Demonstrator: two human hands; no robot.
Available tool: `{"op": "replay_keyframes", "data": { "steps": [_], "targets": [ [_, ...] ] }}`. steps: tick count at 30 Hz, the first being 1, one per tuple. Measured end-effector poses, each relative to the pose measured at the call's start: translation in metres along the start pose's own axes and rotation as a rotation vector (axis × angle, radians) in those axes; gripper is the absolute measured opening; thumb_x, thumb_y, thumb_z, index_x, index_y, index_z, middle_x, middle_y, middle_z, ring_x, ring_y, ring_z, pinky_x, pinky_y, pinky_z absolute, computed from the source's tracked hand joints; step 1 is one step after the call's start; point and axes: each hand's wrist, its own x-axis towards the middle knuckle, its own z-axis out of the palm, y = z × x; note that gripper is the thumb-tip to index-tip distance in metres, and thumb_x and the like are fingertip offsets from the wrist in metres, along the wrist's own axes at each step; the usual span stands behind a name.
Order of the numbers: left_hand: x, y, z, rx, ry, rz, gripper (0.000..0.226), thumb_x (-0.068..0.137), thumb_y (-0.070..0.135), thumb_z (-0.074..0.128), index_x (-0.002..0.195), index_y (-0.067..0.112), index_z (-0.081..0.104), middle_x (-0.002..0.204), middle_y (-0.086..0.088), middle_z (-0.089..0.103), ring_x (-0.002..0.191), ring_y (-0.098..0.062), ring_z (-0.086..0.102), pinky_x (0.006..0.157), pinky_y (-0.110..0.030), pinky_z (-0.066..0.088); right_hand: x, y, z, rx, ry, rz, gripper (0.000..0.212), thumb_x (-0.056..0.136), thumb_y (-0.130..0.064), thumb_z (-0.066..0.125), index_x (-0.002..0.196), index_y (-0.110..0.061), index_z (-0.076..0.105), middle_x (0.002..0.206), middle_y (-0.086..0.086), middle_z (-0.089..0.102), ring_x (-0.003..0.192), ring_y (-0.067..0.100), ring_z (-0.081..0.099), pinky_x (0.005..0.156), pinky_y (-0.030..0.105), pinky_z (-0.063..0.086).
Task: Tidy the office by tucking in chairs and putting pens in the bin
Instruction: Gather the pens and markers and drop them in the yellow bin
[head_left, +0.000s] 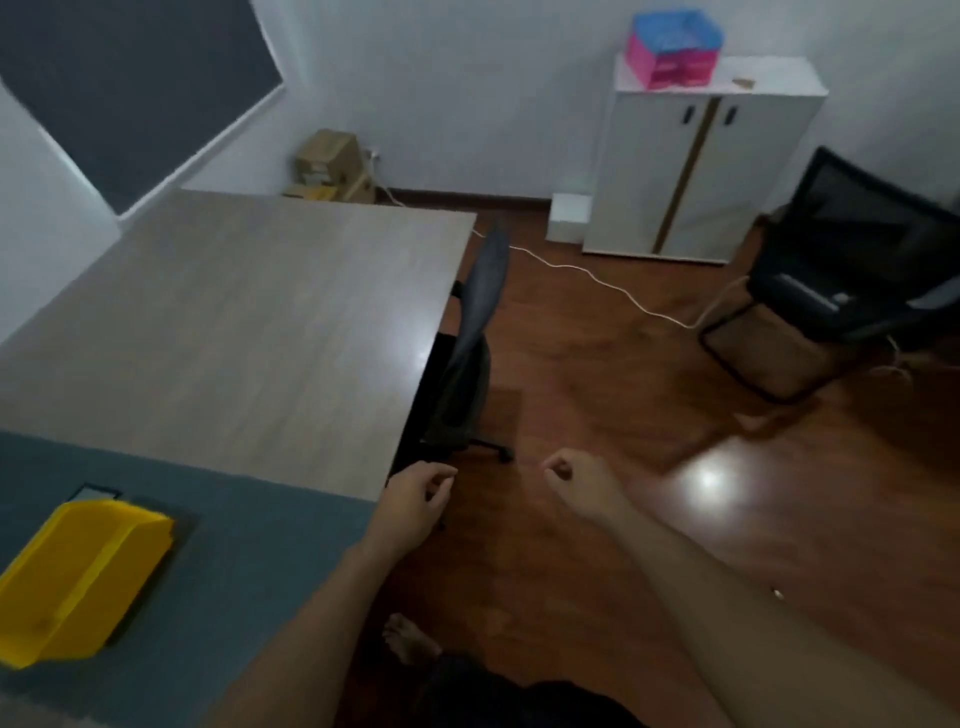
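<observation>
Two bare hands hang over the wooden floor (597, 374) beside the desk (249, 322), both empty. Fingers of the left hand (413, 501) curl loosely inward, tips near the desk corner; those of the right hand (574, 480) are drawn into a loose fist. Just beyond the left fingertips, a black swivel chair (470, 353) stands tucked against the desk edge. Far beyond the right fingers, a second black chair (852, 270) sits out by the white cabinet (696, 171). Left of the left fingers, the yellow bin (78, 577) rests on the desk's grey mat (249, 561). Pens cannot be made out.
</observation>
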Motion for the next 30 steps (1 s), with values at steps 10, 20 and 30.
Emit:
{"op": "replay_keyframes", "data": {
  "steps": [10,20,30],
  "targets": [
    [0.069,0.144,0.092,0.121,-0.273,0.298,0.026,0.104,0.032,0.057,0.127,0.027,0.07,0.108,0.009,0.068,0.092,-0.004,0.063,0.083,-0.023,0.053,-0.096,0.149,-0.096,0.192,0.3,0.349,0.016,0.1,-0.014,0.068,0.11,-0.005,0.077,0.109,0.011,0.076,0.101,0.021,0.069,0.077,0.019,0.04],
    [0.144,0.275,0.218,0.147,-0.514,0.487,0.03,0.105,0.033,0.056,0.131,0.026,0.069,0.128,0.007,0.067,0.102,-0.007,0.062,0.09,-0.024,0.05,-0.152,0.273,-0.15,0.215,0.465,0.67,0.019,0.099,-0.033,0.067,0.1,-0.015,0.074,0.105,0.011,0.077,0.102,0.031,0.07,0.075,0.029,0.038],
    [0.222,0.398,0.346,0.114,-0.626,0.672,0.02,0.096,0.018,0.068,0.114,0.02,0.078,0.108,0.002,0.075,0.085,-0.006,0.067,0.075,0.0,0.039,-0.164,0.384,-0.248,0.349,0.572,0.845,0.015,0.096,-0.027,0.069,0.103,-0.018,0.079,0.102,0.002,0.08,0.099,0.022,0.073,0.086,0.036,0.058]
  ]
}}
